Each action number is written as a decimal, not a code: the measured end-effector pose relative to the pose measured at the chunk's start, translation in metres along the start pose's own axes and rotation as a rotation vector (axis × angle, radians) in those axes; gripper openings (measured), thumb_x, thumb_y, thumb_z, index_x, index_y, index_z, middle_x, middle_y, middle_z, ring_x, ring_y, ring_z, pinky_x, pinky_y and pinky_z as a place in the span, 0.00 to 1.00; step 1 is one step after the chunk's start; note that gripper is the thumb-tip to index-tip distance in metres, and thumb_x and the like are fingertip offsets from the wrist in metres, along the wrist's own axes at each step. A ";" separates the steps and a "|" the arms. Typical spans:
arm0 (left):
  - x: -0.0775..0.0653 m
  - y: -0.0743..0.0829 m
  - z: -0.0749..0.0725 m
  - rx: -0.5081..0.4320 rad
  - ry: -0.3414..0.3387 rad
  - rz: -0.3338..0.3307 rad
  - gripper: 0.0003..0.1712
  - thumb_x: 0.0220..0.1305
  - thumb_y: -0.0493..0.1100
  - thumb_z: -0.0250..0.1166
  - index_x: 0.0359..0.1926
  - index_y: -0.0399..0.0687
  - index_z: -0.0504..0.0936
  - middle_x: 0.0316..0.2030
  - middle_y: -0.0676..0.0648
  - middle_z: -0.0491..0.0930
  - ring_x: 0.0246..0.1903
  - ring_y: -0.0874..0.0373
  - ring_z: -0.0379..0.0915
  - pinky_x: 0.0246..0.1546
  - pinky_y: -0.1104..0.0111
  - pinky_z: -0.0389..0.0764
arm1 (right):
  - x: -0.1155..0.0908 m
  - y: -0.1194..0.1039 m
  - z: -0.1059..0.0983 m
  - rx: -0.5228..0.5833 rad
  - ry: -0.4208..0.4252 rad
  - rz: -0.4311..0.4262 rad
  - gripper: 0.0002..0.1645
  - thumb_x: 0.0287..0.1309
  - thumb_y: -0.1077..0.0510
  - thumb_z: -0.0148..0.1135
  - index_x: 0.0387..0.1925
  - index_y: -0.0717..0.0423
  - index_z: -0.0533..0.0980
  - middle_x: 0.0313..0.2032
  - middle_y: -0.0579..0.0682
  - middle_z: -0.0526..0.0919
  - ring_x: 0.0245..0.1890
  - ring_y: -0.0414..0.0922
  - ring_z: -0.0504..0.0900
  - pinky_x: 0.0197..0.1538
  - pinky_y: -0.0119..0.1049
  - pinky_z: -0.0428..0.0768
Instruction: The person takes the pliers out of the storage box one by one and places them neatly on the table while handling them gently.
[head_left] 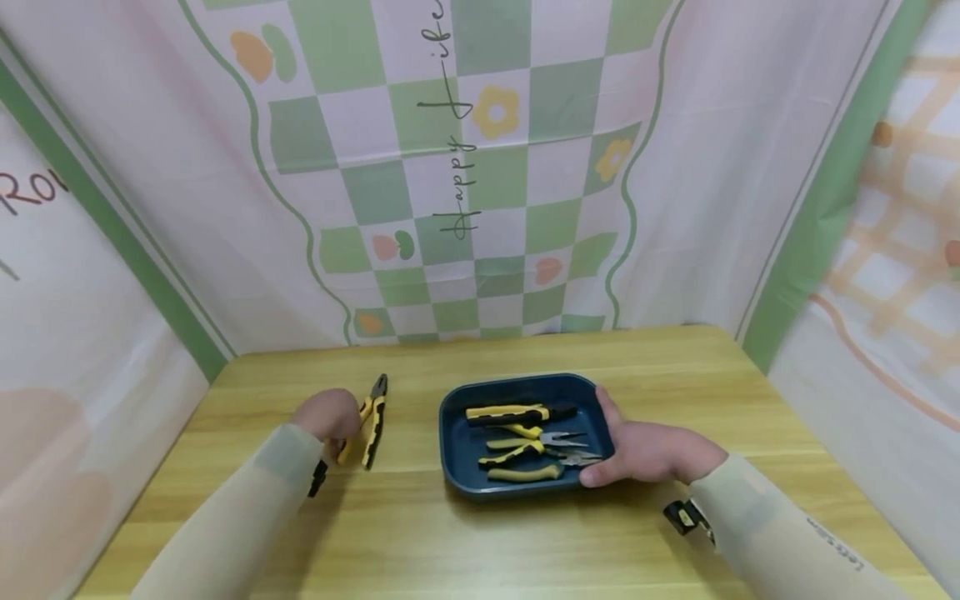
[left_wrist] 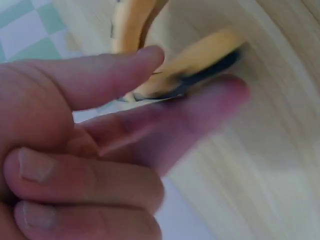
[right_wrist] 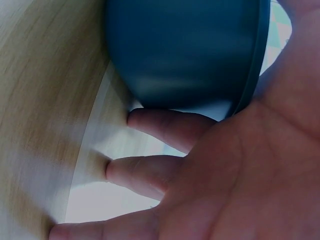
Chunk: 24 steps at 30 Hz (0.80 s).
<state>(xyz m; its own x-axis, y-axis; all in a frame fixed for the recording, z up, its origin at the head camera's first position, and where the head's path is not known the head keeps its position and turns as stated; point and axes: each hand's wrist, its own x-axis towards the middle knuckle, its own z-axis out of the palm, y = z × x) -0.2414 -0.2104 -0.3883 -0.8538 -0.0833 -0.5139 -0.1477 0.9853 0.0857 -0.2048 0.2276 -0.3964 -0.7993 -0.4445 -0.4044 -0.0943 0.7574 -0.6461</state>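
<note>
On the left of the table, my left hand (head_left: pixel 330 417) pinches one handle of combination pliers (head_left: pixel 378 408) between thumb and index finger. These pliers have yellow-and-black handles spread apart and a dark head pointing away. In the left wrist view the yellow handle (left_wrist: pixel 202 52) passes by the thumb tip, and the other fingers are curled in. A dark blue tray (head_left: pixel 480 493) stands at centre right. My right hand (head_left: pixel 652 450) rests against its right end, thumb at the near corner. Its straight fingers (right_wrist: pixel 145 172) reach down beside the tray wall (right_wrist: pixel 185 55) to the tabletop.
Inside the tray lie yellow-and-black handled pliers (head_left: pixel 506 414), long-nose pliers (head_left: pixel 536 439) and further pliers with a dull yellow handle (head_left: pixel 525 474). The wooden table (head_left: pixel 405 533) ends at a patterned cloth (head_left: pixel 435 275) behind, with more cloth at both sides.
</note>
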 end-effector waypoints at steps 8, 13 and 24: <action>-0.023 0.023 0.002 -0.003 0.153 0.057 0.14 0.53 0.53 0.70 0.28 0.48 0.83 0.32 0.48 0.79 0.27 0.54 0.74 0.29 0.57 0.75 | 0.000 0.000 -0.001 -0.001 -0.004 0.003 0.80 0.42 0.35 0.70 0.67 0.55 0.18 0.67 0.73 0.41 0.61 0.59 0.61 0.62 0.55 0.54; -0.023 0.031 0.011 0.020 0.208 0.053 0.13 0.48 0.49 0.73 0.21 0.47 0.81 0.26 0.47 0.78 0.23 0.54 0.73 0.21 0.62 0.75 | -0.001 -0.002 -0.001 0.007 -0.006 -0.010 0.80 0.42 0.36 0.71 0.67 0.57 0.18 0.68 0.72 0.37 0.62 0.60 0.60 0.63 0.56 0.53; -0.020 0.033 0.017 0.068 0.271 0.029 0.10 0.52 0.38 0.67 0.19 0.44 0.77 0.20 0.46 0.73 0.19 0.56 0.69 0.14 0.68 0.69 | -0.001 0.001 0.001 -0.015 -0.001 -0.014 0.79 0.43 0.36 0.70 0.67 0.56 0.18 0.68 0.72 0.36 0.61 0.60 0.62 0.62 0.56 0.53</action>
<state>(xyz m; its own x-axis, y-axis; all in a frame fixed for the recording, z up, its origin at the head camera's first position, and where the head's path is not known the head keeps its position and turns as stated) -0.2207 -0.1735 -0.3898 -0.9609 -0.0824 -0.2643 -0.0951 0.9948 0.0353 -0.2041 0.2283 -0.3969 -0.7970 -0.4557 -0.3964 -0.1145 0.7584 -0.6417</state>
